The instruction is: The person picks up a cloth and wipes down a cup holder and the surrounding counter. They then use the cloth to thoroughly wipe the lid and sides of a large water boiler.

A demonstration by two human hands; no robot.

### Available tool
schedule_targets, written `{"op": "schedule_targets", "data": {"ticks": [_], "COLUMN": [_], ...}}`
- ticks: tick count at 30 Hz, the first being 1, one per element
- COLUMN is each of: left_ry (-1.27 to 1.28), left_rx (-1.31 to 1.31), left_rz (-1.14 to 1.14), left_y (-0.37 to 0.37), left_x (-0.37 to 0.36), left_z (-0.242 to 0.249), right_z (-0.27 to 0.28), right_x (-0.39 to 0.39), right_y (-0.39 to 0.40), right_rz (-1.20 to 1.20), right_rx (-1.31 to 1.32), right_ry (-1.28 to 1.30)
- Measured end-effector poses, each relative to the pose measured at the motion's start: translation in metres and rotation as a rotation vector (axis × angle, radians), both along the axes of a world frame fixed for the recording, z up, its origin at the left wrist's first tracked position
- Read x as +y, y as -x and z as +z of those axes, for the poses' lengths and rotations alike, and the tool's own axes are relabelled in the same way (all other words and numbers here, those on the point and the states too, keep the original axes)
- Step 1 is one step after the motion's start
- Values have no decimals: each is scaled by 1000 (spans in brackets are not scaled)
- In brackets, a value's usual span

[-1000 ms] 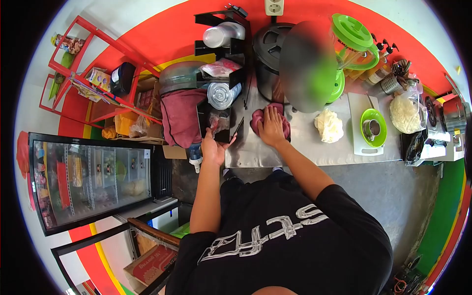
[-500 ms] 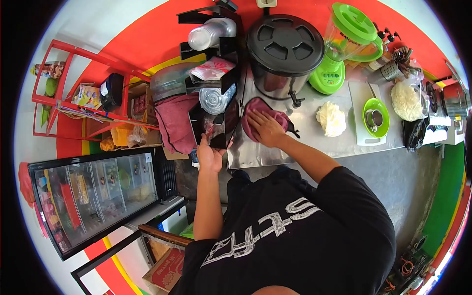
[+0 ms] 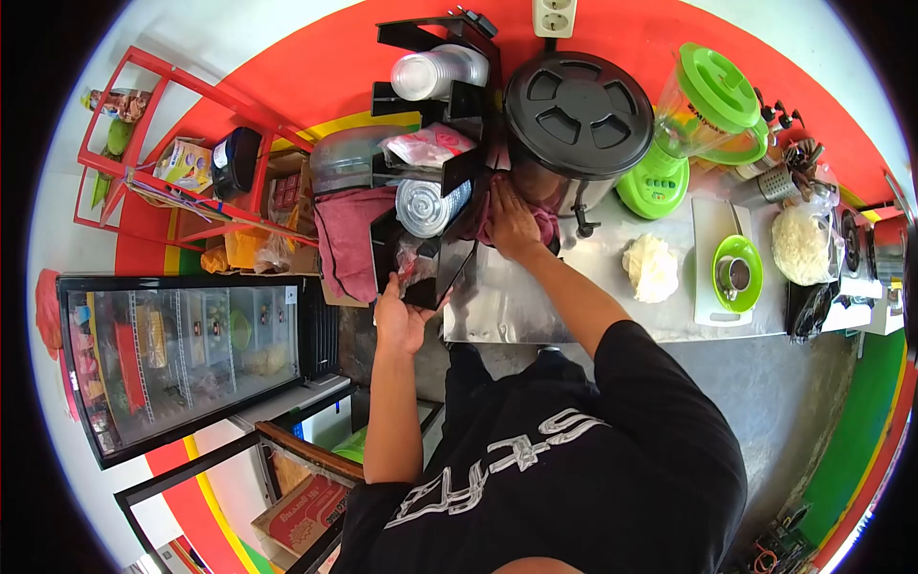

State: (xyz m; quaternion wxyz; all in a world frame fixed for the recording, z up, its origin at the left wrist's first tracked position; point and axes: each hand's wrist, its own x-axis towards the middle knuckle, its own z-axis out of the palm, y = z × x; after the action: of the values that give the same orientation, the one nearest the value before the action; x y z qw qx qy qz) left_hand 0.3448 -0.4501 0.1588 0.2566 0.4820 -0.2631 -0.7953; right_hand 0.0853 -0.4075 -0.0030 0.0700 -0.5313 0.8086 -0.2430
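My right hand (image 3: 513, 226) lies on a maroon cloth (image 3: 545, 220), fingers stretched forward and pressing it against the steel tabletop (image 3: 583, 301). It sits between a black rack (image 3: 449, 263) and a metal drink dispenser with a black lid (image 3: 579, 115). At the rack's front lower edge, my left hand (image 3: 400, 320) grips the black panel, thumb up its side and fingers partly hidden underneath. The rack holds stacked clear cups (image 3: 430, 75), a pink-and-white packet (image 3: 428, 145) and clear lids (image 3: 426, 208).
Right of the dispenser stand a green blender (image 3: 660, 172), a crumpled white bag (image 3: 650, 268) and a green bowl (image 3: 736, 275) on a white cutting board (image 3: 712, 225). A red shelf (image 3: 177, 72) and a glass-door fridge (image 3: 186, 364) are on the left.
My right hand has pushed the cloth forward into the gap between the rack and the dispenser. My left hand stays on the rack's edge. The whole view has shifted slightly.
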Motion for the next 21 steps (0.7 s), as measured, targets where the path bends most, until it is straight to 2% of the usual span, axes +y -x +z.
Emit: {"op": "schedule_targets", "data": {"ticks": [3, 5, 6, 8, 9, 12, 17, 19, 21], "left_ry": [-2, -28, -17, 7, -3, 7, 20, 23, -18], "left_rx": [-17, -28, -37, -54, -57, 0, -4, 24, 30], "left_rz": [-2, 9, 14, 18, 17, -37, -6, 3, -36], "left_y": [0, -4, -4, -3, -6, -10, -5, -4, -2], "left_x": [1, -2, -2, -1, -1, -7, -6, -5, -2], "left_z": [10, 11, 9, 9, 8, 3, 4, 3, 6], "right_z": [-3, 22, 30, 38, 37, 34, 5, 5, 7], "right_x": [-25, -24, -21, -13, -6, 14, 64, 90, 119], "right_y": [1, -3, -1, 3, 1, -3, -13, -18, -17], "right_rz": [-63, 7, 10, 243, 244, 373, 607, 649, 802], "right_rx": [93, 200, 202, 177, 172, 186, 253, 199, 183], "right_ry": [-3, -276, -289, -389, -398, -335, -2, 24, -73]}}
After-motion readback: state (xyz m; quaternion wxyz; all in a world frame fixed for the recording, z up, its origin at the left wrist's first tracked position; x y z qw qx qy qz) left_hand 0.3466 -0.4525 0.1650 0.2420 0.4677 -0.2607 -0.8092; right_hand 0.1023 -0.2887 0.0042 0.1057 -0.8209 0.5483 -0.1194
